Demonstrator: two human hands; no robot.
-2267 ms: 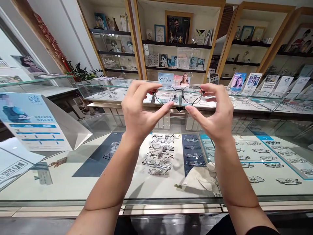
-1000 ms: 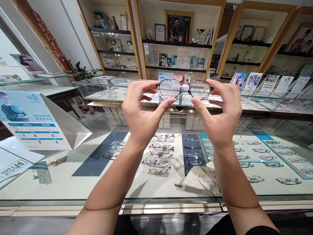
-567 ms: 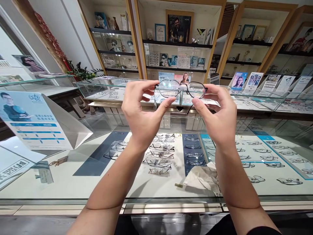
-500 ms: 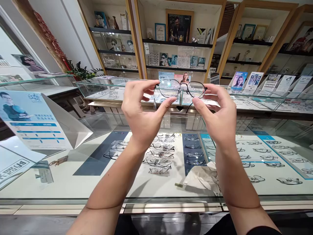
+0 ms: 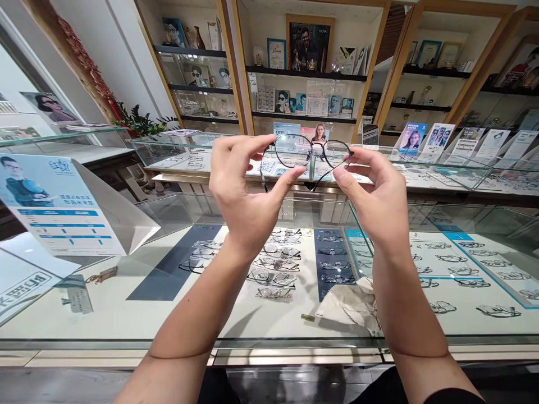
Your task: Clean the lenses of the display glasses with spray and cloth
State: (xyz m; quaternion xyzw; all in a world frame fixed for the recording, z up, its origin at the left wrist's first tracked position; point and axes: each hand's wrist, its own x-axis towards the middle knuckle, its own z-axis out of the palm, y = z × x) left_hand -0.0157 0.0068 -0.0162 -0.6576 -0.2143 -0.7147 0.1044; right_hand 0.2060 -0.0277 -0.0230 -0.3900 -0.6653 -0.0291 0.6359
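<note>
A pair of eyeglasses (image 5: 316, 144) with thin dark round rims is held up above the glass counter, its temples unfolded and hanging down. My left hand (image 5: 248, 179) pinches the left side of the frame between thumb and fingers. At the opposite side, my right hand (image 5: 373, 191) grips the other hinge end, thumb near the lower rim. Beneath my hands, rows of eyeglass frames (image 5: 275, 264) lie inside the display case (image 5: 189, 328). A crumpled pale cloth (image 5: 347, 303) rests on the counter beside my right forearm.
A blue and white sign (image 5: 63, 207) stands at the left on the counter. Near it lies a small tag (image 5: 79, 294). Farther back are another glass counter (image 5: 168, 160) with upright cards (image 5: 410, 140) and wooden shelves (image 5: 311, 73) holding pictures. A small green-gold piece (image 5: 307, 317) lies by the cloth.
The eyeglasses have turned slightly between my hands, so their temples show more below the rims. Both hands stay at nearly the same place.
</note>
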